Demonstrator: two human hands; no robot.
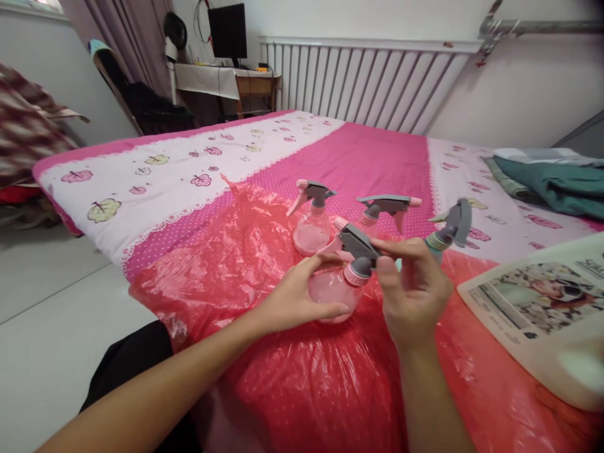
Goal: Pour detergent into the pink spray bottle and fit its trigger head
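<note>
My left hand (297, 296) grips the round pink body of a spray bottle (333, 290) that lies tilted on a red plastic sheet (236, 264). My right hand (415, 289) pinches the bottle's grey trigger head (358, 242) between thumb and fingers. Behind it stand two more pink spray bottles, one upright (312, 220) and one partly hidden (384, 207). A green-collared spray bottle (448, 233) stands just right of my right hand.
The plastic sheet covers the near end of a bed with a pink and white quilt (189, 157). A printed magazine (542, 302) lies at the right. Folded green cloth (547, 179) rests at the far right. A radiator (358, 82) and a desk (226, 82) stand behind.
</note>
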